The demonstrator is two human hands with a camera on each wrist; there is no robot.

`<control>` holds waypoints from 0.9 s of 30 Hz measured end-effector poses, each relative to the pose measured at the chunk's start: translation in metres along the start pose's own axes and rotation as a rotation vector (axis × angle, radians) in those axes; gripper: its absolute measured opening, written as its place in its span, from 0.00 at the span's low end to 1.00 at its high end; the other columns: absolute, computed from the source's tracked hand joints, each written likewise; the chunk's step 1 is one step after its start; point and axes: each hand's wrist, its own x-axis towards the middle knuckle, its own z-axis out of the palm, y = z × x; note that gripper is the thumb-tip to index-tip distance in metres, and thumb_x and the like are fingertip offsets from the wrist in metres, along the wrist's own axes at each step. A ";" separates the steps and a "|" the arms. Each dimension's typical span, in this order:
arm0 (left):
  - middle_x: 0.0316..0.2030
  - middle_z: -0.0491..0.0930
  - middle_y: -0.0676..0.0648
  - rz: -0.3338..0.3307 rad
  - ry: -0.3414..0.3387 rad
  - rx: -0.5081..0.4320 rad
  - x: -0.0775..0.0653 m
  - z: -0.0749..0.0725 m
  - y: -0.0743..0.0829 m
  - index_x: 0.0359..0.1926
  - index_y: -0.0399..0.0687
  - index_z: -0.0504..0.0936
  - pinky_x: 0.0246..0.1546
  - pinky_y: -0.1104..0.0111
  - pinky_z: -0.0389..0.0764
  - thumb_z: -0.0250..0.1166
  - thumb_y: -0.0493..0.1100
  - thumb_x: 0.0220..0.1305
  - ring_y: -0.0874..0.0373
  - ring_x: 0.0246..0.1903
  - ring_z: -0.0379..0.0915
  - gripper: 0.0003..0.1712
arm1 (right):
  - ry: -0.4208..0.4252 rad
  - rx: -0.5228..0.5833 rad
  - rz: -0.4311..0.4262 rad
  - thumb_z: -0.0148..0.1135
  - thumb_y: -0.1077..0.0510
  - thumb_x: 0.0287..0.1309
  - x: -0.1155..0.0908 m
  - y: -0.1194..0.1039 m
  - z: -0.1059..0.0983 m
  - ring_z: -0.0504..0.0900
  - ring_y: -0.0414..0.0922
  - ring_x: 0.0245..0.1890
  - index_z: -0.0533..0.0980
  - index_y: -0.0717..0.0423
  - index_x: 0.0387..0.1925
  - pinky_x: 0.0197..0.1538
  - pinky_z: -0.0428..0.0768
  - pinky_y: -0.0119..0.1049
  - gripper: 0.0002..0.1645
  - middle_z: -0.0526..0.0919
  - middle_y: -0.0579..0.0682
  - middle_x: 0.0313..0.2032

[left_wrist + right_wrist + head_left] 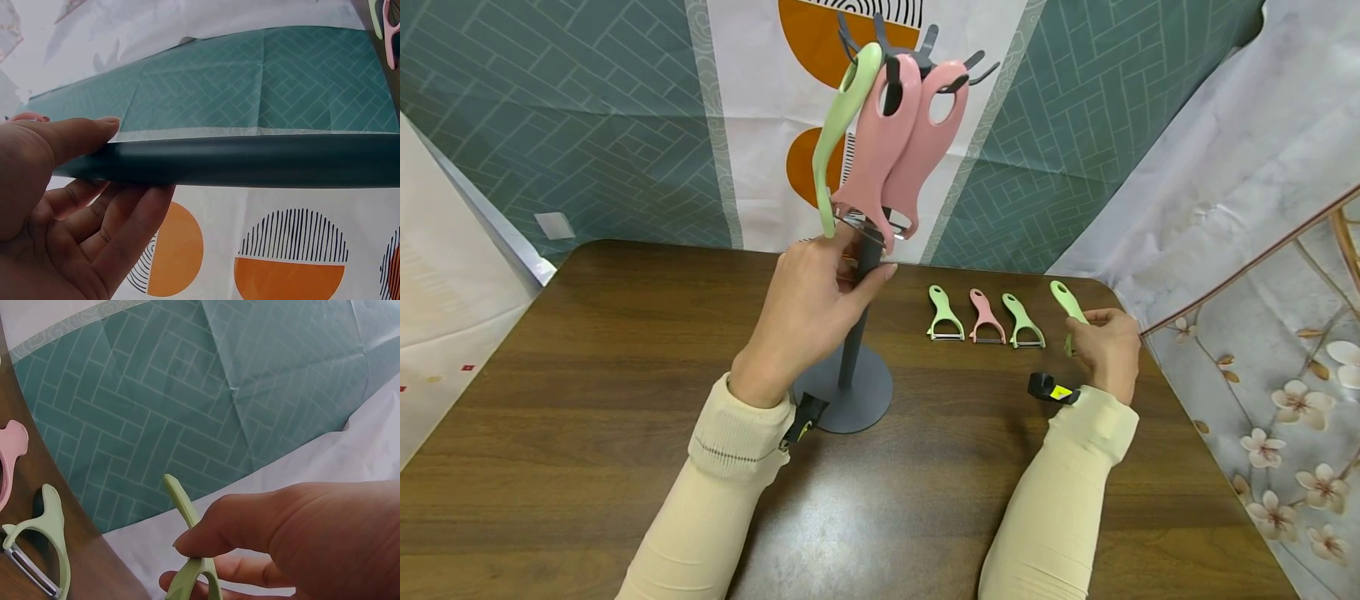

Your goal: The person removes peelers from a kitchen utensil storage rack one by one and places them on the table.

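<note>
My left hand [808, 304] grips the dark upright pole [262, 159] of a stand with a round grey base [874, 400], just under its hanging peelers. From the stand's top hooks hang a green peeler [826, 142] and two pink ones, a front pink peeler [877, 150] and a rear pink peeler [931, 150]. At the table's right end, my right hand [1108, 346] pinches a light green peeler [181, 501] near its neck, thumb on one side and fingers on the other. The right wrist view cuts off its lower end.
Left of my right hand, three peelers lie in a row on the brown table [587, 417]: a green peeler [940, 304], a pink peeler [982, 307] and another green peeler [1018, 310]. Several bare hooks [931, 37] fan out at the stand's top. A patterned cloth [625, 125] hangs behind.
</note>
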 end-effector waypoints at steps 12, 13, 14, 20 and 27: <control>0.28 0.85 0.47 -0.011 -0.001 0.007 0.000 0.001 0.000 0.39 0.43 0.81 0.35 0.61 0.76 0.72 0.47 0.65 0.56 0.28 0.80 0.12 | -0.001 -0.005 -0.001 0.58 0.46 0.67 0.000 0.000 0.002 0.76 0.56 0.56 0.74 0.58 0.64 0.56 0.74 0.53 0.30 0.78 0.58 0.59; 0.28 0.85 0.47 -0.010 -0.001 0.010 0.000 0.001 -0.001 0.39 0.43 0.81 0.35 0.61 0.76 0.72 0.47 0.65 0.56 0.28 0.80 0.12 | -0.003 -0.005 0.001 0.58 0.46 0.67 0.000 0.000 0.002 0.76 0.56 0.56 0.74 0.58 0.64 0.56 0.74 0.53 0.30 0.78 0.58 0.59; 0.28 0.85 0.47 -0.009 0.000 0.013 0.000 0.001 -0.001 0.40 0.43 0.81 0.35 0.61 0.76 0.72 0.47 0.65 0.56 0.28 0.81 0.12 | -0.003 -0.004 0.003 0.58 0.46 0.67 0.000 0.000 0.002 0.76 0.56 0.57 0.74 0.58 0.64 0.57 0.74 0.53 0.30 0.77 0.58 0.60; 0.27 0.84 0.47 -0.003 0.002 0.018 0.001 0.001 -0.001 0.39 0.43 0.80 0.34 0.61 0.75 0.71 0.46 0.66 0.55 0.27 0.80 0.12 | -0.009 0.003 0.006 0.58 0.46 0.67 0.001 -0.001 0.003 0.76 0.55 0.56 0.74 0.58 0.64 0.54 0.74 0.52 0.30 0.78 0.57 0.59; 0.23 0.81 0.48 0.007 0.000 0.026 0.001 0.001 -0.001 0.38 0.43 0.80 0.31 0.63 0.70 0.71 0.46 0.66 0.56 0.24 0.75 0.12 | -0.020 -0.007 0.004 0.57 0.45 0.67 0.002 0.000 0.001 0.77 0.56 0.56 0.73 0.58 0.65 0.53 0.74 0.52 0.31 0.77 0.57 0.58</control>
